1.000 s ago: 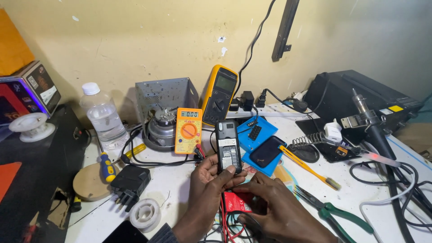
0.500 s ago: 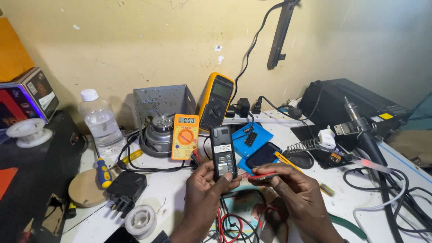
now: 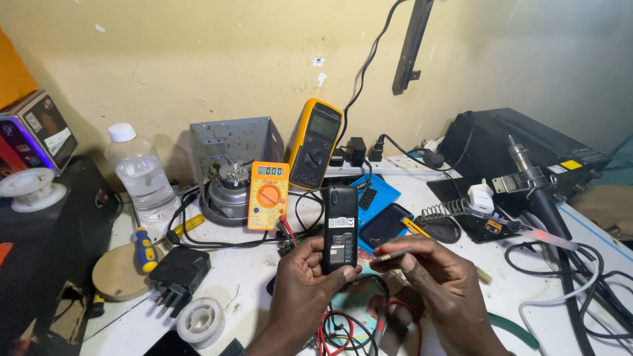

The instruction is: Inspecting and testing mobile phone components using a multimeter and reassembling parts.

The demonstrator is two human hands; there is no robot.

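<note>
My left hand grips a small black mobile phone upright, its back cover off and the battery bay facing me. My right hand pinches a thin probe-like tool whose tip points left, close to the phone's lower right edge. Red and black test leads loop on the white bench under my hands. Just behind the phone an orange multimeter leans with its display lit.
A larger yellow multimeter leans on the wall. A water bottle, screwdriver, black plug adapter and solder spool lie left. Blue mat with a phone, a hot-air station and cables sit right.
The phone has stayed upright in my left hand. My right hand has taken up the thin tool and brought its tip toward the phone; the view has shifted slightly.
</note>
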